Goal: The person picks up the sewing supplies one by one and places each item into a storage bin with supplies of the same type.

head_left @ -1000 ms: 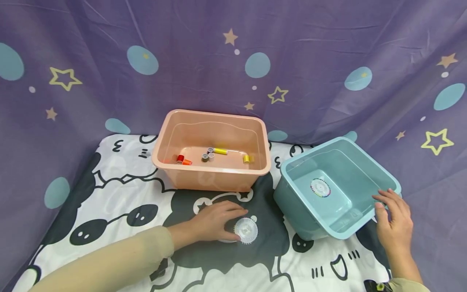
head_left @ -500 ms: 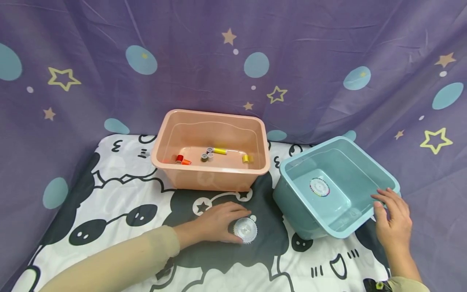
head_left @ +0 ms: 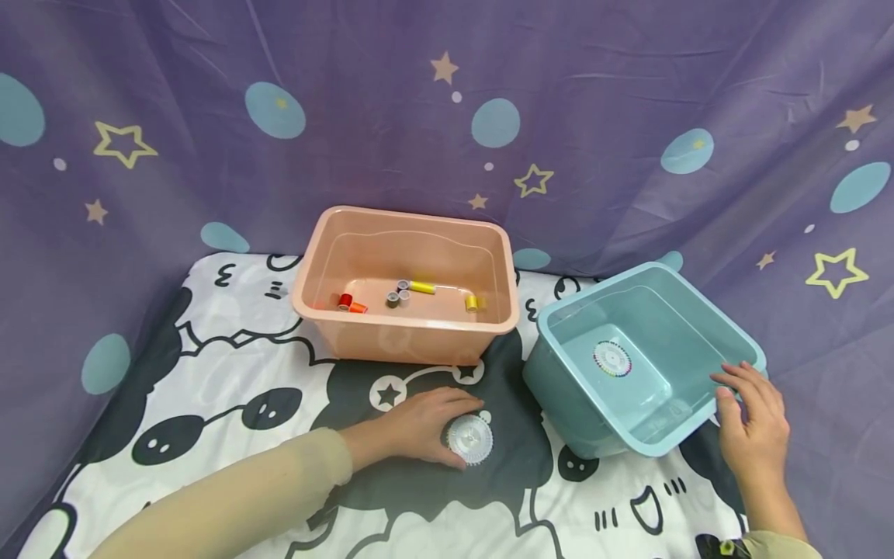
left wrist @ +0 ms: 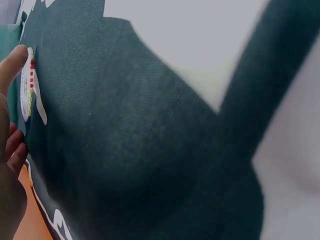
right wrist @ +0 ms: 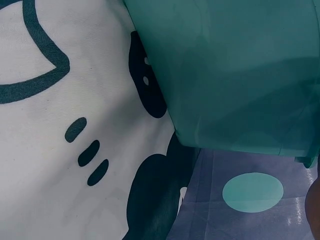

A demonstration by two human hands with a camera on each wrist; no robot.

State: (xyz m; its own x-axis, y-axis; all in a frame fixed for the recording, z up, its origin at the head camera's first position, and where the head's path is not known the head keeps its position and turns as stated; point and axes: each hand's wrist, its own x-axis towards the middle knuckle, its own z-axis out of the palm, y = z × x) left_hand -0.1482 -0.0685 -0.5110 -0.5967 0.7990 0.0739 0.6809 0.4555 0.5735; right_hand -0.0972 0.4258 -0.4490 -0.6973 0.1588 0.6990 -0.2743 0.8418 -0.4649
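Note:
On the dark patch of the patterned cloth lies a round wheel of sewing pins (head_left: 470,439). My left hand (head_left: 422,427) reaches over its left side, thumb and fingers spread to either side of it. In the left wrist view, coloured pin heads show along the edge of the pin wheel (left wrist: 28,85), near the thumb (left wrist: 12,65). A blue plastic bin (head_left: 573,404) stands at the right, with a second pin wheel (head_left: 612,359) on its floor. My right hand (head_left: 754,423) rests on the bin's right rim with loose fingers; whether it presses there is unclear.
A peach bin (head_left: 405,341) stands behind the left hand and holds several thread spools, among them a red spool (head_left: 345,301) and a yellow spool (head_left: 471,303). The black and white cloth (head_left: 237,357) covers the surface. A purple curtain (head_left: 391,116) hangs behind.
My left hand has shifted slightly to the right, closer about the pin wheel. The right hand stays on the blue bin's rim.

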